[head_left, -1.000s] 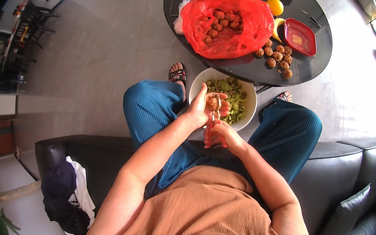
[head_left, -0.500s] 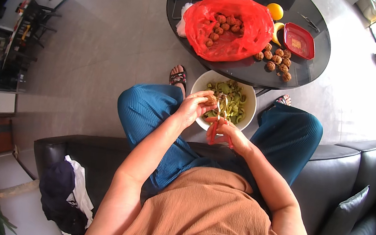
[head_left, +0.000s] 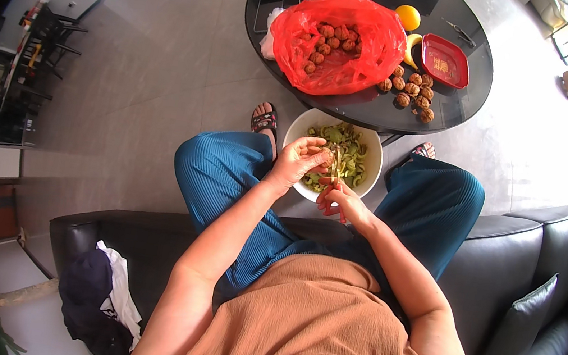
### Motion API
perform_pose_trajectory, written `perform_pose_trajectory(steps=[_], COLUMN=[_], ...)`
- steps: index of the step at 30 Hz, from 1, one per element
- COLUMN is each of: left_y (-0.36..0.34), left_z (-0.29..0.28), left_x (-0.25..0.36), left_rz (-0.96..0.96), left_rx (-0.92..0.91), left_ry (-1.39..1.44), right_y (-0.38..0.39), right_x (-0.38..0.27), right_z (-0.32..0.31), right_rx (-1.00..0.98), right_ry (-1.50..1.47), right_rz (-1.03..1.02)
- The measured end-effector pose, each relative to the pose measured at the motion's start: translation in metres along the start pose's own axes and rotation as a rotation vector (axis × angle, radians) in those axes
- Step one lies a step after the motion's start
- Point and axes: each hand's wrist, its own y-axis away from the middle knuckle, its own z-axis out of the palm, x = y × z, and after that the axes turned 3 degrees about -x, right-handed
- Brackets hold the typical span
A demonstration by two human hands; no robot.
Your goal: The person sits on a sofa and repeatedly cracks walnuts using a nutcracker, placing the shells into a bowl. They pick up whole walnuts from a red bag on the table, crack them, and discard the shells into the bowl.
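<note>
Over a white bowl (head_left: 374, 163) full of green and brown peel-like pieces (head_left: 354, 152), my left hand (head_left: 292, 165) pinches a walnut (head_left: 327, 159) in its fingertips. Close by on the right, my right hand (head_left: 348, 202) is wrapped round the red handles of a nutcracker (head_left: 337, 173). Its metal jaws point up beside the walnut and seem to touch it; my fingers and the nut partly hide them. The bowl sits between my knees, near the table's edge.
On the round black table (head_left: 452, 114) are a red plastic bag (head_left: 293, 62) of walnuts, several loose walnuts (head_left: 412, 89), a red tray (head_left: 445, 61), an orange (head_left: 409, 18), a banana (head_left: 411, 50) and scissors (head_left: 460, 32). A black sofa (head_left: 498, 258) is around me.
The walnut in my left hand and the nutcracker have come closer together. My left fingers have turned further over the nut. The view has shifted slightly.
</note>
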Motion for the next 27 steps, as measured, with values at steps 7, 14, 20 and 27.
perform_pose_trajectory(steps=[7,14,20,27], left_y=[-0.001,-0.002,-0.005,-0.006], left_z=[-0.002,-0.005,-0.006,-0.005], left_x=[-0.001,-0.006,-0.01,-0.013], left_rz=[0.002,-0.036,-0.002,0.004], left_rx=[-0.023,-0.02,-0.006,0.017], left_ry=[-0.106,-0.116,-0.173,-0.132], right_y=[-0.01,-0.011,-0.014,-0.016], right_x=[0.015,0.013,0.018,0.017], right_z=[-0.005,-0.002,-0.002,-0.001], right_rx=[-0.005,0.053,0.059,0.037], right_ry=[-0.04,0.014,0.094,0.111], right_rz=[-0.046,-0.046,-0.042,-0.02])
